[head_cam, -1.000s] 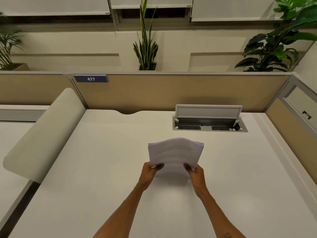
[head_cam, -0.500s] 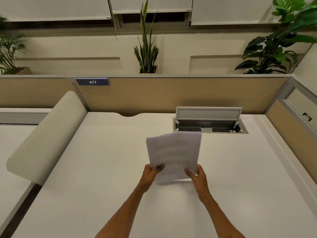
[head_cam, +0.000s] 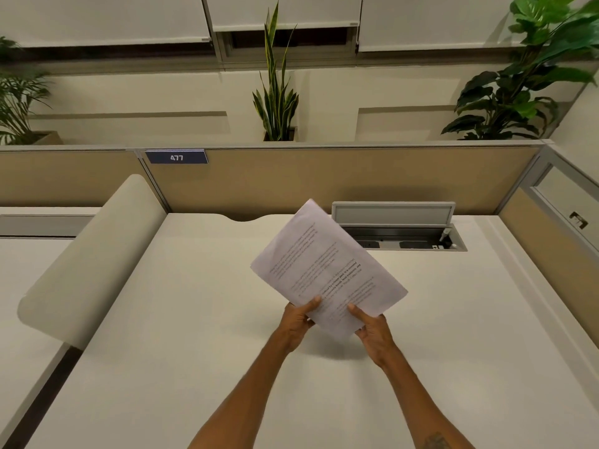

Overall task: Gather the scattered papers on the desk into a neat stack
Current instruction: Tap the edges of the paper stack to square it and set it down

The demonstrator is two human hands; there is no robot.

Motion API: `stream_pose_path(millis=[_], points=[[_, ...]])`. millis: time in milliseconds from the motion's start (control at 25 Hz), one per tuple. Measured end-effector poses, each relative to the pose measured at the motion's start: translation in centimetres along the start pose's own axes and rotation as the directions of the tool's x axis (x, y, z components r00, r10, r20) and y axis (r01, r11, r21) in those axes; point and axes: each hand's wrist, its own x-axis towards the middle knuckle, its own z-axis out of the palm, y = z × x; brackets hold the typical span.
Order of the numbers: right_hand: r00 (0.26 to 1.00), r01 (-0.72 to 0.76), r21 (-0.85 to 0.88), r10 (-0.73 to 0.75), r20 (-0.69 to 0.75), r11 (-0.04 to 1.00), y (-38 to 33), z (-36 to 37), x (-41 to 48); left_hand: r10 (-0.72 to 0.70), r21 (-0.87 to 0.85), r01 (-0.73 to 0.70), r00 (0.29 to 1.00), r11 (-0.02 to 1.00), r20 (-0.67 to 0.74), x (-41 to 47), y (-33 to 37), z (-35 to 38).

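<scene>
A bundle of white printed papers [head_cam: 324, 267] is held up above the white desk [head_cam: 194, 319], turned so one corner points up and away from me. My left hand [head_cam: 299, 319] grips the lower left edge of the bundle, thumb on top. My right hand [head_cam: 372, 325] grips the lower right edge, thumb on the printed face. The sheets lie together as one bundle and their lowest corner sits between my two hands. No other loose sheet shows on the desk.
An open cable tray [head_cam: 398, 231] with a raised grey lid is set into the desk at the back right, partly behind the papers. A rounded beige divider [head_cam: 94, 254] borders the desk on the left. Tan partition panels [head_cam: 324, 176] close the back and right.
The papers went from drooping forward to upright, then rotated so a corner points up. Both hands kept their grip and rose slightly.
</scene>
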Motion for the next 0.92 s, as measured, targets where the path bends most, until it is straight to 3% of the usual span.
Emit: stream_pose_path(millis=[120, 200, 320, 440, 560, 720, 800, 920], points=[[0.999, -0.036, -0.183, 0.032, -0.026, 0.982, -1.2, -4.3, -0.6, 0.041, 0.01, -0.041, 0.995, 0.999, -0.091, -0.3, 2.5, -3.9], [0.997, -0.068, -0.286, 0.052, -0.063, 0.956, -1.6, -6.6, -1.1, 0.061, 0.197, -0.045, 0.995, 0.979, -0.073, -0.6, 3.6, -6.9], [0.996, -0.092, -0.39, 0.078, -0.051, 0.916, -1.7, -7.3, -1.3, -0.052, 0.455, 0.033, 0.998, 0.89, 0.031, -1.0, 4.2, -8.5], [0.993, -0.064, -0.422, 0.014, -0.12, 0.904, -1.1, -5.7, -1.2, -0.098, 0.598, 0.029, 0.992, 0.801, 0.082, -1.1, 3.3, -7.7], [0.962, -0.04, -0.452, -0.088, -0.257, 0.891, 0.0, -3.7, -0.7, 0.104, 0.632, -0.091, 0.994, 0.769, 0.017, -1.1, 1.3, -6.9], [0.94, 0.018, -0.431, -0.162, -0.3, 0.902, 0.4, -1.8, -0.1, 0.317, 0.628, -0.163, 0.938, 0.761, -0.141, -1.3, -0.7, -5.6], [0.938, 0.034, -0.417, -0.173, -0.3, 0.908, 0.9, -1.5, -0.2, 0.35, 0.607, -0.175, 0.919, 0.775, -0.183, -1.7, -1.4, -5.3], [0.956, -0.013, -0.434, -0.116, -0.269, 0.901, 2.2, -2.0, -1.0, 0.243, 0.562, -0.123, 0.959, 0.818, -0.144, -2.1, -2.1, -5.8]])
